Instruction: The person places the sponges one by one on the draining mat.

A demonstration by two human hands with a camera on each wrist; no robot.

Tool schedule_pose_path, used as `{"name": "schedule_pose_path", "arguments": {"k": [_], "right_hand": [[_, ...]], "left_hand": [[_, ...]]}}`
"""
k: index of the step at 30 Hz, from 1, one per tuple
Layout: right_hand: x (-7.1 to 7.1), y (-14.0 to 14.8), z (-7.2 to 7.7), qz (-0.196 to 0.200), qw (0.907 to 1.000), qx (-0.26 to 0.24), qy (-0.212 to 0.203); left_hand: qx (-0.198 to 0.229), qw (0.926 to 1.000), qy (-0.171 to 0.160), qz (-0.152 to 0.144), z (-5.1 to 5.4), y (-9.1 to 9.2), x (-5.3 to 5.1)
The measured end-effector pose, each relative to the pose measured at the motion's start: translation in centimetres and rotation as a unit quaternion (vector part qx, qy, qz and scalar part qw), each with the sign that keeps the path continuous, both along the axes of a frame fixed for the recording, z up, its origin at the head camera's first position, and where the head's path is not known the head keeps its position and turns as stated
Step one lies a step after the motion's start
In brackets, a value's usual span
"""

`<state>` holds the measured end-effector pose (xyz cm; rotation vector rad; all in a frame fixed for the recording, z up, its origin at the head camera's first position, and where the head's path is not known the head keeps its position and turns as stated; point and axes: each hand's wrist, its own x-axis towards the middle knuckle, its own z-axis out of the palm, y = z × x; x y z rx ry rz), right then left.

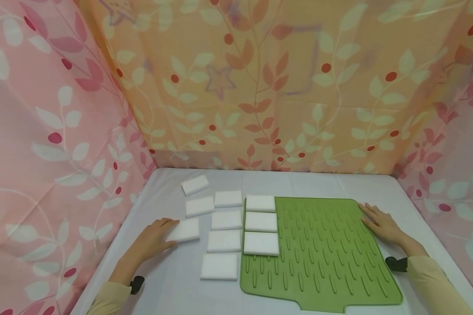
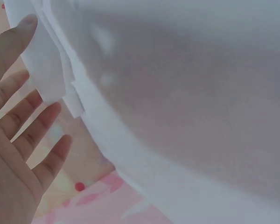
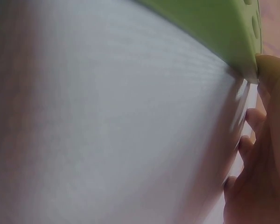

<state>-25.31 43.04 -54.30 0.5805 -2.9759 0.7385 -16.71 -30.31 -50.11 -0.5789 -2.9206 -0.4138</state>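
Observation:
My left hand [image 1: 156,237] spans the left end of a white sponge [image 1: 187,230], fingertips at its far edge and thumb near its close edge. In the left wrist view the fingers [image 2: 45,123] look spread and relaxed beside a white block [image 2: 49,70]. My right hand [image 1: 383,226] rests at the right edge of a green ridged mat [image 1: 319,249]. In the right wrist view its thumb touches the mat's rim [image 3: 245,60], while the other fingers lie loosely over the white surface. Three white sponges [image 1: 261,222] lie in a column along the mat's left side.
Several white sponges [image 1: 226,220] form a column left of the mat. Two more, a slanted sponge [image 1: 195,185] and a sponge [image 1: 199,206], lie beyond my left hand. Flowered curtains [image 1: 260,87] enclose the white table [image 1: 173,288] on the far side and both flanks.

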Motion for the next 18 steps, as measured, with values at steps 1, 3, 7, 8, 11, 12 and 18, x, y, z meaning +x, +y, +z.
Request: {"name": "schedule_pose_path", "arguments": {"k": [1, 3, 7, 8, 11, 12, 18], "right_hand": [[0.0, 0.0, 0.0, 0.000, 1.0000, -0.001, 0.000], [0.0, 0.0, 0.0, 0.000, 1.0000, -0.002, -0.005], [0.1, 0.1, 0.1, 0.000, 1.0000, -0.003, -0.009], [0.0, 0.1, 0.1, 0.000, 1.0000, -0.003, -0.009], [0.0, 0.1, 0.0, 0.000, 1.0000, 0.000, -0.006], [0.0, 0.1, 0.0, 0.000, 1.0000, 0.001, -0.006], [0.0, 0.0, 0.1, 0.000, 1.0000, 0.001, -0.007]], "left_hand": [[0.000, 1.0000, -0.001, -0.001, 0.2, 0.1, 0.2], [0.002, 1.0000, -0.004, -0.002, 0.4, 0.4, 0.5], [0.003, 0.9999, -0.001, -0.011, 0.8, 1.0, 1.1], [0.004, 0.9999, 0.001, -0.013, 0.9, 1.2, 1.3], [0.005, 0.9998, 0.004, -0.018, 1.1, 1.7, 1.7], [0.005, 0.9998, 0.004, -0.020, 1.2, 1.9, 1.9], [0.007, 0.9993, 0.008, -0.037, 1.4, 3.1, 2.7]]}}
